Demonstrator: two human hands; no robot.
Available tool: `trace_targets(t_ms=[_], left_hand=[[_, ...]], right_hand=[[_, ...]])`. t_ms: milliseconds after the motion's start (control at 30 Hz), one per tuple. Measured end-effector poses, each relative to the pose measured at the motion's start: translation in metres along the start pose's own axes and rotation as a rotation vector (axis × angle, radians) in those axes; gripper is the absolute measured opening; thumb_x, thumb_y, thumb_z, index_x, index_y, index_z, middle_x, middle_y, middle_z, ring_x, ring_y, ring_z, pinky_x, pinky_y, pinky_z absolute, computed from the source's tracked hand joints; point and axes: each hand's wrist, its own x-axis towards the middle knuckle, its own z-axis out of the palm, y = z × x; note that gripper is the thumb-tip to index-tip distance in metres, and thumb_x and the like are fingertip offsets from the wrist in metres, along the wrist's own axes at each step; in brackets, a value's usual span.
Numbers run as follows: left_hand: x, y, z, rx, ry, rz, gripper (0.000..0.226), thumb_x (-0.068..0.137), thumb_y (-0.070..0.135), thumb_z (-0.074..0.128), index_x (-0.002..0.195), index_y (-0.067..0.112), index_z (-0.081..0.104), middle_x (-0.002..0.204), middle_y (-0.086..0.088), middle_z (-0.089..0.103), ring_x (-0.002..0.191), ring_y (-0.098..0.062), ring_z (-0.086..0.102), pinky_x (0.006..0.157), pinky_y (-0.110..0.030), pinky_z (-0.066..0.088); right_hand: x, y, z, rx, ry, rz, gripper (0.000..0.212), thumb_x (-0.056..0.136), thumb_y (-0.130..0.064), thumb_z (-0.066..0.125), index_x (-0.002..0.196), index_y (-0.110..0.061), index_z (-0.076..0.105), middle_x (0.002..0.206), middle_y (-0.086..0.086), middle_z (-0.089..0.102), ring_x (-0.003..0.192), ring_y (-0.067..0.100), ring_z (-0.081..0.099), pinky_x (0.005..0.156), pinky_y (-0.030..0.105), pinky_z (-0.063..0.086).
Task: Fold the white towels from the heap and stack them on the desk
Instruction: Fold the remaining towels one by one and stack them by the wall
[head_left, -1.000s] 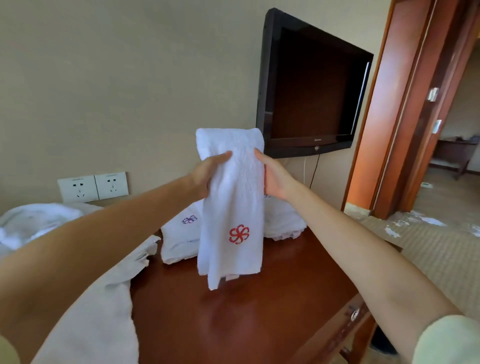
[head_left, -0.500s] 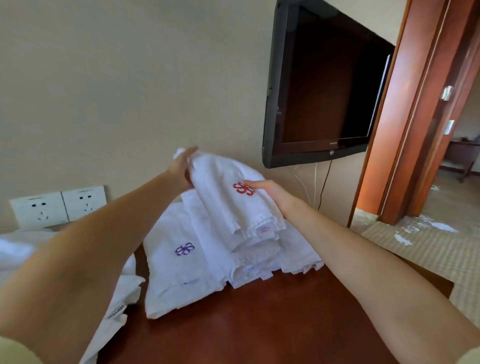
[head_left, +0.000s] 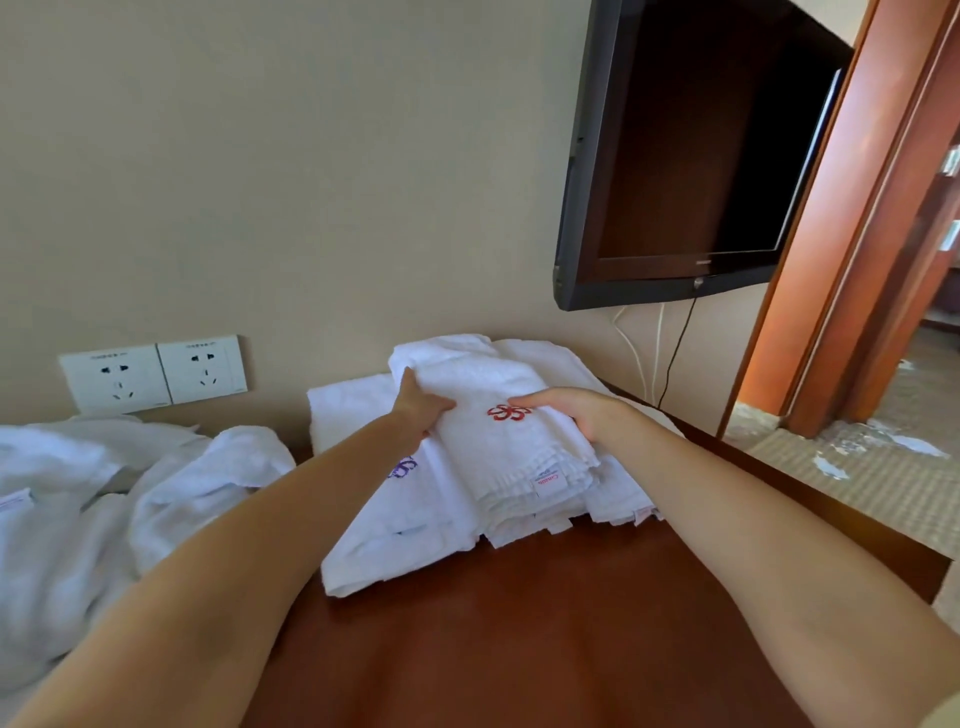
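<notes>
Two grips are on one item: the red-logo towel, already folded, lies on top of the stack at 12 o'clock on the tabletop, close to the wall.

Your left grip pinches the towel's 9 o'clock edge, fingers curled onto the top face. Your right grip lies over the 3 o'clock edge with fingers fairly straight and flat on the cloth beside the red mark. The thumb is hidden, so I read it as a press, not a pinch.

Step in hand: placing, and the fold looks done. The towel sits skewed on the stack, its near hem pointing toward 5 o'clock. The purple-logo towel underneath sticks out toward 7 o'clock.

Next move, my judgement:
- Square the top towel to the layers below before you let go.
- Press it flat, then release both grips. The terry is soft and will spring back if you lift off fast.
- Swing to 9 o'clock for the heap, which has several loose towels left, so the task looks well short of done.

Risk: the stack is uneven, and a sideways drag could slide the lower layers. The TV at 1 o'clock and the sockets at 10 o'clock are out of the way.
</notes>
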Motion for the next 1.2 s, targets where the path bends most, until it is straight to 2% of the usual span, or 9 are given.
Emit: trace_targets(t_ms=[133, 267, 367, 433, 567, 767, 1000, 1133, 1200], left_hand=[[-0.040, 0.020, -0.014, 0.164, -0.065, -0.098, 0.076, 0.094, 0.006, 0.056, 0.153, 0.021, 0.012, 0.126, -0.011, 0.052, 0.100, -0.022, 0.052, 0.083, -0.035, 0.049], [-0.089, 0.056, -0.059, 0.442, -0.043, -0.120, 0.066, 0.089, 0.006, 0.065, 0.146, 0.014, 0.033, 0.149, -0.007, 0.034, 0.126, -0.031, 0.046, 0.097, -0.042, 0.047], [-0.130, 0.081, -0.115, 0.602, 0.035, -0.100, 0.050, 0.089, 0.012, 0.066, 0.135, 0.015, 0.046, 0.145, -0.002, 0.040, 0.117, -0.029, 0.054, 0.095, -0.044, 0.050], [-0.163, 0.094, -0.156, 0.631, 0.105, -0.121, 0.040, 0.089, 0.015, 0.064, 0.127, 0.014, 0.050, 0.144, -0.004, 0.040, 0.115, -0.031, 0.056, 0.090, -0.043, 0.052], [-0.234, 0.113, -0.217, 0.711, 0.238, -0.163, 0.053, 0.093, 0.015, 0.059, 0.142, 0.006, 0.040, 0.146, -0.017, 0.039, 0.125, -0.039, 0.048, 0.089, -0.044, 0.048], [-0.329, 0.118, -0.271, 0.882, 0.328, -0.271, 0.049, 0.097, 0.022, 0.055, 0.143, 0.010, 0.041, 0.147, -0.012, 0.042, 0.129, -0.034, 0.046, 0.096, -0.043, 0.045], [-0.402, 0.099, -0.299, 1.113, 0.041, -0.598, 0.051, 0.095, 0.025, 0.058, 0.142, 0.020, 0.041, 0.140, -0.002, 0.049, 0.123, -0.019, 0.051, 0.088, -0.033, 0.050], [-0.424, 0.082, -0.295, 1.150, -0.035, -0.564, 0.039, 0.094, 0.020, 0.059, 0.130, 0.030, 0.045, 0.134, 0.007, 0.052, 0.119, -0.014, 0.053, 0.084, -0.026, 0.051], [-0.429, 0.074, -0.292, 1.204, -0.033, -0.526, 0.046, 0.093, 0.020, 0.061, 0.135, 0.027, 0.044, 0.132, 0.005, 0.053, 0.117, -0.016, 0.055, 0.094, -0.030, 0.051]], right_hand=[[-0.007, 0.002, 0.003, -0.113, 0.151, -0.044, 0.117, 0.036, -0.061, 0.092, 0.136, -0.017, 0.052, 0.141, 0.002, 0.052, 0.126, 0.027, 0.050, 0.107, 0.045, 0.040], [-0.077, -0.023, 0.042, -0.352, 0.389, -0.159, 0.101, 0.065, -0.040, 0.085, 0.146, -0.009, 0.033, 0.145, 0.010, 0.042, 0.132, 0.032, 0.042, 0.107, 0.040, 0.039], [-0.099, -0.040, 0.078, -0.453, 0.457, -0.294, 0.080, 0.077, -0.038, 0.077, 0.145, -0.018, 0.039, 0.146, 0.010, 0.041, 0.135, 0.030, 0.037, 0.102, 0.034, 0.040], [-0.113, -0.054, 0.112, -0.417, 0.356, -0.421, 0.068, 0.082, -0.029, 0.074, 0.142, -0.020, 0.043, 0.143, 0.007, 0.044, 0.130, 0.025, 0.044, 0.096, 0.030, 0.042], [-0.153, -0.083, 0.196, -0.480, 0.012, -0.601, 0.057, 0.087, -0.018, 0.071, 0.139, -0.015, 0.047, 0.129, 0.005, 0.054, 0.107, 0.015, 0.051, 0.088, 0.020, 0.036], [-0.206, -0.114, 0.307, -0.662, -0.322, -0.746, 0.053, 0.088, -0.029, 0.068, 0.138, -0.024, 0.049, 0.131, 0.001, 0.058, 0.115, 0.014, 0.055, 0.091, 0.025, 0.047], [-0.271, -0.122, 0.372, -0.942, -0.602, -0.791, 0.056, 0.091, -0.045, 0.061, 0.141, -0.025, 0.045, 0.132, -0.005, 0.055, 0.121, 0.013, 0.054, 0.098, 0.028, 0.046], [-0.305, -0.117, 0.397, -1.138, -0.799, -0.622, 0.054, 0.092, -0.054, 0.053, 0.136, -0.023, 0.051, 0.134, -0.002, 0.056, 0.117, 0.012, 0.056, 0.094, 0.031, 0.051], [-0.313, -0.111, 0.407, -1.267, -0.804, -0.626, 0.051, 0.090, -0.049, 0.058, 0.135, -0.027, 0.051, 0.137, -0.007, 0.051, 0.122, 0.011, 0.050, 0.089, 0.027, 0.050]])
